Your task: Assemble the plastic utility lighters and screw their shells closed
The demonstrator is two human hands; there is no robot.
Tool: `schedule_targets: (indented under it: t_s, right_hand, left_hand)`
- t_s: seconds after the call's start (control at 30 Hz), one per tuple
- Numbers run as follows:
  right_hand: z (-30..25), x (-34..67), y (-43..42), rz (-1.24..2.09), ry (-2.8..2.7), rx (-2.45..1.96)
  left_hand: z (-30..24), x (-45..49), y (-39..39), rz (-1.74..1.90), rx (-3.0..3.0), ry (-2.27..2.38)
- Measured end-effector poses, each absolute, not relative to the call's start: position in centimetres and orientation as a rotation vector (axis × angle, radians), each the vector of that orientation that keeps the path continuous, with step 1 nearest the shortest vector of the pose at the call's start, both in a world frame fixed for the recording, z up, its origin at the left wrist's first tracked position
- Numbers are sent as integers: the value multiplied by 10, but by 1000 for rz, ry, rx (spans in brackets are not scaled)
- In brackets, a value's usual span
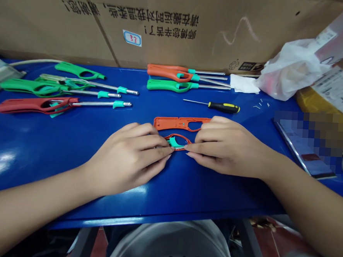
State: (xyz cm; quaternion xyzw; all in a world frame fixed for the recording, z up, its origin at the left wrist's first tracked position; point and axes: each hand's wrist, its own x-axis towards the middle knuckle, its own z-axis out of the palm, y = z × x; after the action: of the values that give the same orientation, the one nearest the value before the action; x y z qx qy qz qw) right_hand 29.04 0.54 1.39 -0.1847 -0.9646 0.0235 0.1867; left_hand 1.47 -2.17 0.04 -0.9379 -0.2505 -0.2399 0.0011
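Note:
My left hand and my right hand are both closed on an orange lighter shell half, pinching it low over the blue table. A teal trigger sits in the shell's finger loop, between my fingertips. Most of this half is hidden under my hands. Just behind it lies the other orange shell half, hollow side up. My right fingers cover or touch its right end; I cannot tell which.
A black and yellow screwdriver lies behind my hands. Several long-nosed lighters, including a red one, lie at left; others lie at centre back. A phone, plastic bag and tissue are at right. A cardboard box stands behind.

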Motion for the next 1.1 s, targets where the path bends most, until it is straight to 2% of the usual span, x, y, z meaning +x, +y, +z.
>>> schedule_targets:
  t_s: [1.1]
  right_hand:
    - [22, 299, 6, 234, -2773, -559]
  left_hand:
    - [4, 16, -22, -774, -2979, -709]
